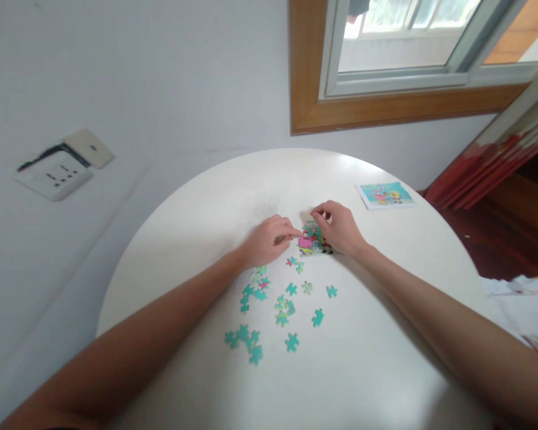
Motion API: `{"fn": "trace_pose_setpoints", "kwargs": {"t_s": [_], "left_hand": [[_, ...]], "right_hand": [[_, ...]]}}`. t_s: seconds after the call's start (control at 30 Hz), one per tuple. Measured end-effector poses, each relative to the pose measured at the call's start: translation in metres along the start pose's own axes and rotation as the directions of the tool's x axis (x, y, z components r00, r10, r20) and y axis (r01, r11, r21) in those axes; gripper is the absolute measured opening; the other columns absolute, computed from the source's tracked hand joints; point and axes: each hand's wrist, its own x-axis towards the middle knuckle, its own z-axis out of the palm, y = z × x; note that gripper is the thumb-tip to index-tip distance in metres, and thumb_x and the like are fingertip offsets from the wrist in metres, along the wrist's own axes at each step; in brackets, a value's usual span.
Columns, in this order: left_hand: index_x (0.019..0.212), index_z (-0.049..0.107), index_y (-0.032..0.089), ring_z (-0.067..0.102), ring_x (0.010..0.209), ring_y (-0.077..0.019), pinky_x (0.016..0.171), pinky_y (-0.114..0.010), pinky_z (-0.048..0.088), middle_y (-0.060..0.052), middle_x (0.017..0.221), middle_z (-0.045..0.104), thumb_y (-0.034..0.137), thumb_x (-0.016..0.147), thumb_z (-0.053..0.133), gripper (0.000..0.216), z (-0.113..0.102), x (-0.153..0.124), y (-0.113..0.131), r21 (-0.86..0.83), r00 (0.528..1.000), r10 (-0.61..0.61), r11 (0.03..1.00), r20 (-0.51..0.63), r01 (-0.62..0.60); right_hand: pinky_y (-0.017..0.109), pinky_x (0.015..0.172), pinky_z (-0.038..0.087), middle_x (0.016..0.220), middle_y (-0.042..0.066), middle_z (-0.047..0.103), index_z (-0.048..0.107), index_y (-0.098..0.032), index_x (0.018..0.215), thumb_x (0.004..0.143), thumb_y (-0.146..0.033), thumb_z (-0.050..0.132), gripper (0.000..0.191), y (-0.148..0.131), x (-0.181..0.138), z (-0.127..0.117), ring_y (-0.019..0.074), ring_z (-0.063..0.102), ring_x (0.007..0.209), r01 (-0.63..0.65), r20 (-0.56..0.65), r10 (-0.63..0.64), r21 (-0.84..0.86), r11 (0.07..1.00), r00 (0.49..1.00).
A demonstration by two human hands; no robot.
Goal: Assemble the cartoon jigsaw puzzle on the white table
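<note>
A partly joined jigsaw puzzle [305,243] with pink, green and yellow cartoon figures lies on the white round table. My left hand [271,240] reaches in from its left, index finger stretched out onto the puzzle's edge and the other fingers loosely bent. Over the puzzle's right side is my right hand [339,227], thumb and fingertips pinched together at the upper edge; what is between them, if anything, is too small to make out. This hand hides part of the picture. Loose puzzle pieces [292,342], mostly green, are scattered nearer to me, some in clusters.
A picture card [386,195] with similar cartoon figures lies near the far right of the table [170,251]. Beyond the table are a wall with a socket [56,175] and a wood-framed window [308,113]. A red and cream curtain [488,155] hangs at the right.
</note>
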Motion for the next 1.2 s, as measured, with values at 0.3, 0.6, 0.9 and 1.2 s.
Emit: {"fn": "trace_pose_setpoints", "kwargs": {"t_s": [0.3,0.6,0.9,1.2], "left_hand": [[0.116,0.075,0.027,0.054,0.096,-0.0195,0.09,-0.035,0.046,-0.005,0.1,0.063,0.003,0.083,0.05,0.048,0.002,-0.002,-0.003,0.145,0.996,-0.046,0.989,0.071,0.035],[0.109,0.073,0.018,0.059,0.089,-0.0174,0.086,-0.033,0.049,-0.004,0.09,0.065,-0.001,0.08,0.045,0.045,0.003,0.002,-0.005,0.015,0.966,-0.191,0.98,-0.177,0.196],[0.102,0.073,0.016,0.061,0.084,-0.0153,0.082,-0.03,0.05,-0.003,0.087,0.067,0.0,0.079,0.045,0.039,0.002,0.004,-0.001,-0.03,0.949,-0.238,0.971,-0.208,0.237],[0.102,0.073,0.017,0.062,0.086,-0.0162,0.082,-0.031,0.05,-0.004,0.089,0.067,0.0,0.079,0.045,0.039,0.002,0.002,-0.002,-0.023,0.95,-0.239,0.971,-0.201,0.239]], "right_hand": [[0.034,0.075,0.043,0.082,0.006,0.069,0.071,-0.018,0.086,0.089,-0.018,0.055,0.016,0.008,-0.002,-0.006,0.0199,0.057,0.074,0.0,-0.012,0.0,-0.019,1.0,1.0],[0.034,0.084,0.042,0.088,0.006,0.067,0.069,-0.02,0.087,0.088,-0.014,0.057,0.013,-0.028,-0.017,-0.008,0.0214,0.057,0.09,0.224,0.232,-0.238,0.085,0.971,0.943],[0.034,0.081,0.038,0.093,0.006,0.064,0.063,-0.02,0.084,0.088,-0.021,0.068,0.008,-0.046,-0.033,0.004,0.0218,0.052,0.09,0.401,0.504,-0.347,0.002,0.916,0.791],[0.033,0.081,0.039,0.086,0.003,0.063,0.055,-0.021,0.085,0.086,-0.009,0.059,0.012,-0.054,-0.033,0.002,0.019,0.053,0.086,0.343,0.51,-0.365,0.141,0.929,0.779]]}}
